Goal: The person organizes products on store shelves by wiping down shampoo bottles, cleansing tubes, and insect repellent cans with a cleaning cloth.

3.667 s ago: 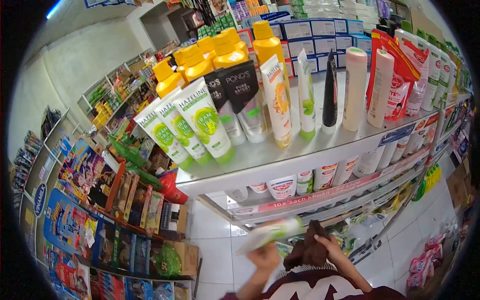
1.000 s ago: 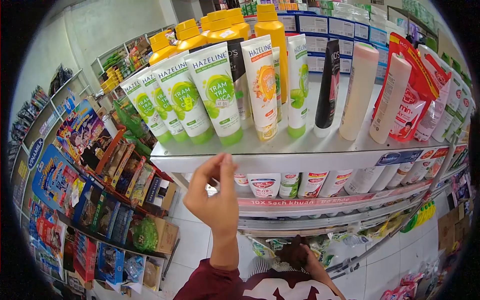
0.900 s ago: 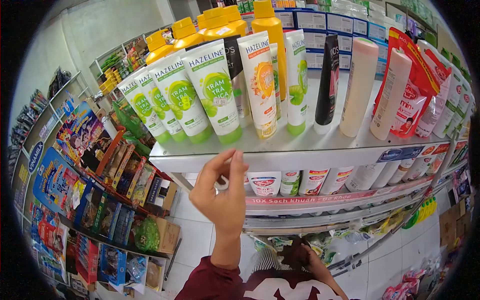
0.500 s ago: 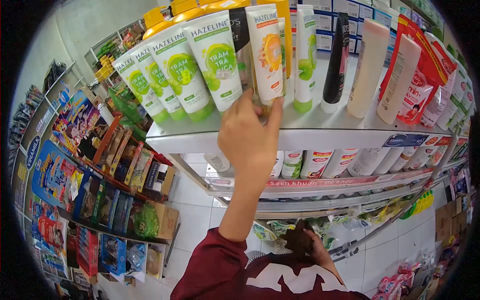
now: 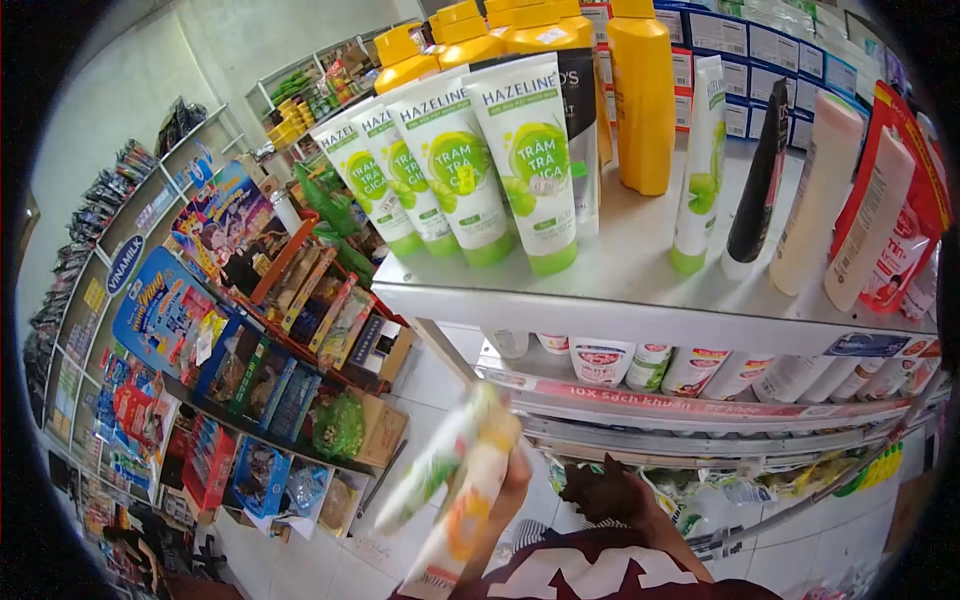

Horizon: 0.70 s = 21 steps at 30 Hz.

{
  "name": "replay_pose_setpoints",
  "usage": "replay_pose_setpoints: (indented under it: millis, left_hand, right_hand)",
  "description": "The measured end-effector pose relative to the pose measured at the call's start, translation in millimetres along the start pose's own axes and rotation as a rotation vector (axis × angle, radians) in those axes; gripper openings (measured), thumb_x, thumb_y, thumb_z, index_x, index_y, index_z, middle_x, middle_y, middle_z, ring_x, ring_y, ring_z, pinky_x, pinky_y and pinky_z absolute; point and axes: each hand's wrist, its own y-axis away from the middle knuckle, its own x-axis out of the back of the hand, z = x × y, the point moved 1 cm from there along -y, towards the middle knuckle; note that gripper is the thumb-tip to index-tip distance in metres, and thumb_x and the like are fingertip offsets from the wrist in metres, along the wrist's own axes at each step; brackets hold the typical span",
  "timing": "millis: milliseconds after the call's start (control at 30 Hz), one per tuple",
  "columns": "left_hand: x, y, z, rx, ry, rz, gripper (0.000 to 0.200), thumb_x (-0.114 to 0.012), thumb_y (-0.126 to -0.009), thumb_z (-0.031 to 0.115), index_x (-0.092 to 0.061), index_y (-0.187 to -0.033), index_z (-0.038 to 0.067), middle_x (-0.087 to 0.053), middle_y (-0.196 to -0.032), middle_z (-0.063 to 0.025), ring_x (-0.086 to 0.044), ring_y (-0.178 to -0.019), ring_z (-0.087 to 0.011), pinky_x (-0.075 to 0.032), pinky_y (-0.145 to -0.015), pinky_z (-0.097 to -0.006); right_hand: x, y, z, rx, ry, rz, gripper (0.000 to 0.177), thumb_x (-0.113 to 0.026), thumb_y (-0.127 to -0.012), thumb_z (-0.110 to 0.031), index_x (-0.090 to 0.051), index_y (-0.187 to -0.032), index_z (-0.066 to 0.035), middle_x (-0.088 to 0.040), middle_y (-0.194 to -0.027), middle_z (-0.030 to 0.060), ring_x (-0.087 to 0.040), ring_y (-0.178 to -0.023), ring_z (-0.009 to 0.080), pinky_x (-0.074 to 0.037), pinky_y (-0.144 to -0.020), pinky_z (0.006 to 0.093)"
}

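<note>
My left hand (image 5: 514, 484), low in front of the shelf, is closed around two blurred Hazeline tubes. One is a white tube with an orange print (image 5: 468, 520); beside it is a white tube with a green print (image 5: 432, 470). Near my body, my right hand (image 5: 650, 512) grips a dark brown cloth (image 5: 600, 490). Above, on the shelf top (image 5: 610, 265), a group of white Hazeline tubes with green caps (image 5: 530, 170) stands upright at the left. A single green-capped tube (image 5: 700, 180) stands farther right, seen from its side.
Yellow bottles (image 5: 640, 100) stand behind the tubes. To the right are a black tube (image 5: 758, 190), pale bottles (image 5: 818, 190) and red pouches (image 5: 905, 230). A lower shelf holds more bottles (image 5: 600, 360). Racks of packaged goods (image 5: 270, 390) line the left side.
My left hand has lifted the orange-print tube and a green-print tube off the shelf top and brought them down toward me. The camera view has shifted left. The right hand still holds the cloth.
</note>
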Motion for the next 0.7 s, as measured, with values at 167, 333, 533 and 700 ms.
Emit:
replay_pose_setpoints:
  millis: [167, 333, 533, 700]
  left_hand:
    - [-13, 77, -23, 0.250, 0.225, -0.111, 0.043, -0.060, -0.069, 0.019, -0.046, -0.106, 0.001, -0.058, -0.085, -0.0131, -0.058, -0.076, -0.0259, -0.046, -0.069, -0.0331]
    - [-40, 94, -13, 0.481, 0.282, -0.716, 0.053, -0.059, -0.068, 0.025, -0.040, -0.110, -0.001, -0.058, -0.075, -0.0205, -0.059, -0.066, -0.0337, -0.047, -0.059, -0.0378]
    - [-51, 93, -24, 0.333, 0.263, -0.762, 0.039, -0.051, -0.067, 0.021, -0.046, -0.103, 0.004, -0.057, -0.080, -0.0188, -0.056, -0.068, -0.0375, -0.046, -0.060, -0.0373]
    - [-58, 81, -19, 0.440, 0.298, -0.335, 0.033, -0.044, -0.083, 0.026, -0.047, -0.103, 0.000, -0.054, -0.055, -0.0168, -0.057, -0.052, -0.0336, -0.044, -0.047, -0.0382]
  right_hand:
    - [22, -13, -2, 0.105, -0.325, -0.095, 0.059, -0.046, -0.077, -0.038, -0.036, -0.121, 0.000, -0.044, -0.118, 0.0181, -0.047, -0.103, 0.0299, -0.037, -0.088, 0.0424]
    - [-39, -3, -33, 0.733, 0.618, -0.039, 0.056, -0.057, -0.073, -0.020, -0.036, -0.120, 0.003, -0.043, -0.118, 0.0138, -0.046, -0.106, 0.0215, -0.037, -0.089, 0.0355]
    - [-13, -6, -24, 0.573, 0.139, 0.117, 0.041, -0.059, -0.074, -0.018, -0.047, -0.106, 0.004, -0.055, -0.100, 0.0097, -0.054, -0.089, 0.0191, -0.044, -0.079, 0.0306]
    - [-36, 16, 8, 0.535, 0.261, 0.350, 0.027, -0.057, -0.071, -0.009, -0.049, -0.096, -0.002, -0.052, -0.090, 0.0057, -0.051, -0.086, 0.0155, -0.041, -0.076, 0.0268]
